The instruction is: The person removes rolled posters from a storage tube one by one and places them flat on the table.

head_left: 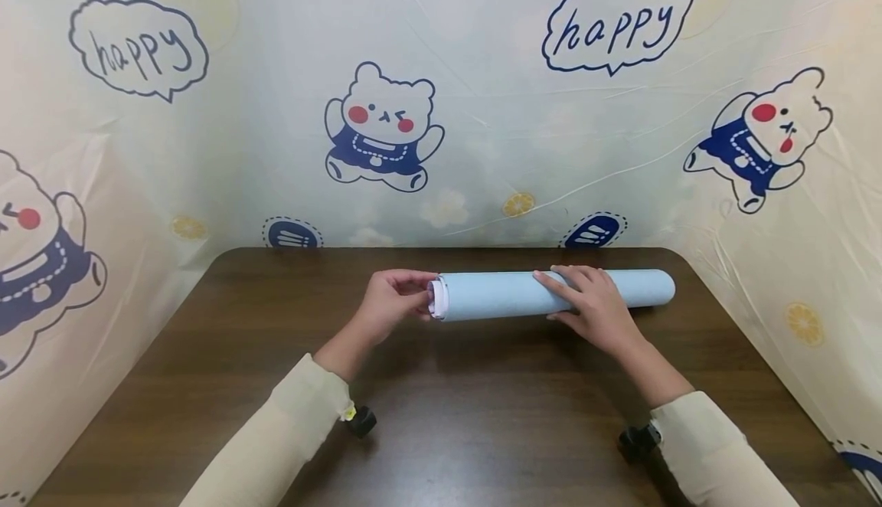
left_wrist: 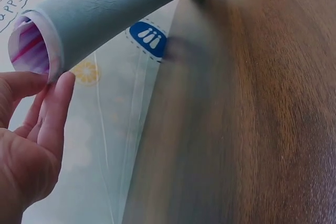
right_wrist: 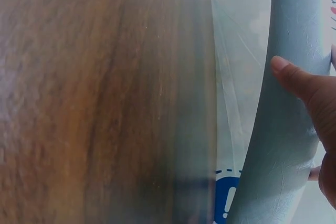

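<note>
A rolled-up sheet [head_left: 496, 295], pale blue outside, lies lengthwise across the far half of the table. White and purple show inside its end in the left wrist view, where the roll [left_wrist: 105, 14] looks hollow. My left hand [head_left: 393, 304] pinches the rim at the left end between thumb and fingers [left_wrist: 56, 103]. Farther right, my right hand [head_left: 596, 304] grips the roll from above. Its thumb [right_wrist: 296, 77] lies along the near side of the roll [right_wrist: 286, 124], and the other fingers reach over to the far side, partly hidden.
The dark wooden table [head_left: 455, 430] ends at a printed cloth backdrop [head_left: 482, 147] with bears and "happy" bubbles. Cloth also hangs at both sides. Small black devices [head_left: 361, 420] sit at both wrists by the cream sleeves [head_left: 276, 423].
</note>
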`<state>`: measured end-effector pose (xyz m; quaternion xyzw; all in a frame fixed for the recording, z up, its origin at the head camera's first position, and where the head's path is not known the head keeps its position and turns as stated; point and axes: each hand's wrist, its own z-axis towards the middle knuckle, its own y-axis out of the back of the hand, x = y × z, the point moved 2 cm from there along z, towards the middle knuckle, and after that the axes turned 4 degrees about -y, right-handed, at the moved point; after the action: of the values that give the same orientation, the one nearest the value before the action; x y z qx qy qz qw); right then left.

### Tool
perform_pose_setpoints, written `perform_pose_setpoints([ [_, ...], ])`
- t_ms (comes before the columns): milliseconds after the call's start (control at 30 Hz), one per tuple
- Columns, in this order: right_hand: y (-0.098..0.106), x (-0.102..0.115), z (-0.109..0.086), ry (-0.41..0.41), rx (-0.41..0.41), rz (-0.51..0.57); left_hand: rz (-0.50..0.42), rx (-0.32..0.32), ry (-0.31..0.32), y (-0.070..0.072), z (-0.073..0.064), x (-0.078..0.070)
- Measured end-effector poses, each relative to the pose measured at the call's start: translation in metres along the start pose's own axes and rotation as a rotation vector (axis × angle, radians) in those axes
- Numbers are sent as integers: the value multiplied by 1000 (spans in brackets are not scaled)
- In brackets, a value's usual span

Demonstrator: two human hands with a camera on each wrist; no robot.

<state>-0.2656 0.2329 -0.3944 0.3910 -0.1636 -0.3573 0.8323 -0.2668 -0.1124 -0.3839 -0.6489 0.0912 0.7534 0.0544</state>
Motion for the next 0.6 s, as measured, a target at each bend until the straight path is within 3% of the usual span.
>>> perform_pose_setpoints([
  [233, 1, -1, -2, -1, 1, -32, -15, 4, -19, 5, -2, 3],
  [433, 0, -2, -2, 2, 27, -31, 9, 6, 6, 10, -7, 7],
  [600, 0, -7, -7, -24, 53, -43, 32, -15, 29, 22, -11, 11],
])
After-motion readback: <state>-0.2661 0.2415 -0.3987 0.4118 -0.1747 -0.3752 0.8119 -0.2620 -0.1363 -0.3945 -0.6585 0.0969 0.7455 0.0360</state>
